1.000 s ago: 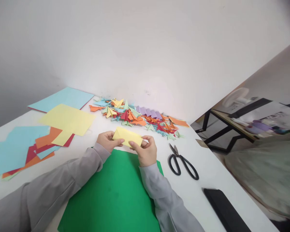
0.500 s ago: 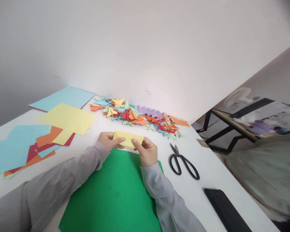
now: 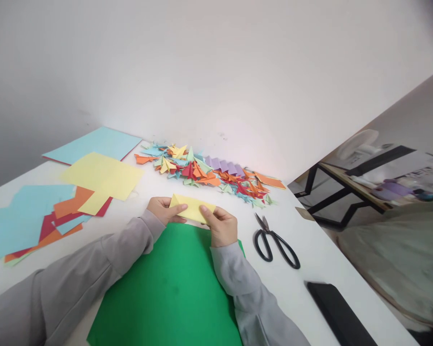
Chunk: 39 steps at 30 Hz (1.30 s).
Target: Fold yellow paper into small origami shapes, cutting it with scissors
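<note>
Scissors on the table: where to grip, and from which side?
Probably best by the black handle loops of the scissors, from the near side: they lie flat, loops toward the camera, blades pointing away with tips slightly parted. The right hand is nearest, though it holds the yellow paper.

Short, dark, capital-looking lettering (image 3: 420, 173) stands on a white surface (image 3: 413, 161) at the right end of the black-framed table (image 3: 312, 179). The last letter looks like N; the rest is too blurred to read.
</note>
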{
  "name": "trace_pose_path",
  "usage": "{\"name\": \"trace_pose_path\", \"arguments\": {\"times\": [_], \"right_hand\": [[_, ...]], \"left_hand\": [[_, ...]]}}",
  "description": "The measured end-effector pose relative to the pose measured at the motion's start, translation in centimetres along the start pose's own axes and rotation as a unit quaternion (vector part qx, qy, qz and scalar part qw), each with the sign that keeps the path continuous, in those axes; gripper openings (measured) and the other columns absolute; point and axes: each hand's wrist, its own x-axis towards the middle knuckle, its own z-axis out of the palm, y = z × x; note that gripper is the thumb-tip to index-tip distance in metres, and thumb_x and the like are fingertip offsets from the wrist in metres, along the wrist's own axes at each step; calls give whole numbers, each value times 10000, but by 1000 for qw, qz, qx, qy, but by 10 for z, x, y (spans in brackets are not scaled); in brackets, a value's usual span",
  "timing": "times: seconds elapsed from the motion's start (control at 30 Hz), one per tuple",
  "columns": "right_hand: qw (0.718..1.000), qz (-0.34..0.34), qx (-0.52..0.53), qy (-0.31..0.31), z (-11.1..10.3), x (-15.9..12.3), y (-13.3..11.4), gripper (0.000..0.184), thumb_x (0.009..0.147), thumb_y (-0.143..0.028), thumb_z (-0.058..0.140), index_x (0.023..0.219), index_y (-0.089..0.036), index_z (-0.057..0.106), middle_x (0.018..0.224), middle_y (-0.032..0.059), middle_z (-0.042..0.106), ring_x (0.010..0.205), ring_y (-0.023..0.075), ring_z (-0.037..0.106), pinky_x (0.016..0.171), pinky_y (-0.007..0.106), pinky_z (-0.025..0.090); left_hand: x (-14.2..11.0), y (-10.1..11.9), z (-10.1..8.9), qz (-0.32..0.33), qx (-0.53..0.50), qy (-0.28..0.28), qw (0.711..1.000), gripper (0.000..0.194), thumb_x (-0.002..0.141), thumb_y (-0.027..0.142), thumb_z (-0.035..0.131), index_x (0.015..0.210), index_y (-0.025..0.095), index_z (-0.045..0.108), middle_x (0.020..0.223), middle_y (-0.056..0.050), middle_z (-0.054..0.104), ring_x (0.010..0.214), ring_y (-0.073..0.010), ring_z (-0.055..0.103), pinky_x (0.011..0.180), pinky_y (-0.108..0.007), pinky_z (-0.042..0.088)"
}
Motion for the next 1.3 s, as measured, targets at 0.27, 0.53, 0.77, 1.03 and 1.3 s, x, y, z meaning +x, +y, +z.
{"name": "trace_pose_path", "arguments": {"times": [0.27, 0.53, 0.77, 1.03, 1.3], "right_hand": [[1000, 14, 4, 6, 0, 0, 1, 268, 508, -391, 702, 576, -137, 647, 451, -28, 549, 404, 79, 427, 386, 209, 347], [1000, 12, -7, 7, -1, 1, 3, 276, 506, -413, 695, 537, -146, 632, 432, -33, 531, 397, 78, 419, 376, 206, 340], [1000, 19, 3, 12, 0, 2, 4, 288, 494, -415, 702, 545, -140, 633, 449, -28, 546, 402, 79, 431, 379, 207, 352], [1000, 4, -15, 12, -1, 1, 4, 297, 501, -419, 697, 545, -135, 625, 445, -27, 545, 400, 82, 437, 372, 211, 367], [1000, 16, 15, 16, 0, 3, 8, 279, 487, -397, 713, 547, -138, 628, 464, -29, 563, 405, 81, 460, 363, 202, 382]], "left_hand": [[1, -1, 0, 3, 2, 5, 1000, 415, 332, 296, 782, 631, 44, 644, 610, -87, 663, 524, -177, 623, 475, -239, 561], [0, 1, 0, -5, 9, 5, 1000, 413, 331, 288, 784, 633, 43, 643, 616, -89, 661, 529, -176, 623, 480, -241, 561], [0, 0, 0, 1, 5, 6, 1000, 416, 321, 291, 784, 626, 48, 641, 594, -77, 658, 520, -175, 621, 474, -239, 560], [0, 0, 0, 5, 8, 11, 1000, 411, 326, 287, 783, 629, 44, 647, 622, -93, 663, 520, -171, 618, 486, -255, 563], [1, -2, 0, 19, 8, 5, 1000, 401, 330, 283, 782, 628, 49, 650, 605, -78, 659, 521, -164, 613, 485, -252, 558]]}}
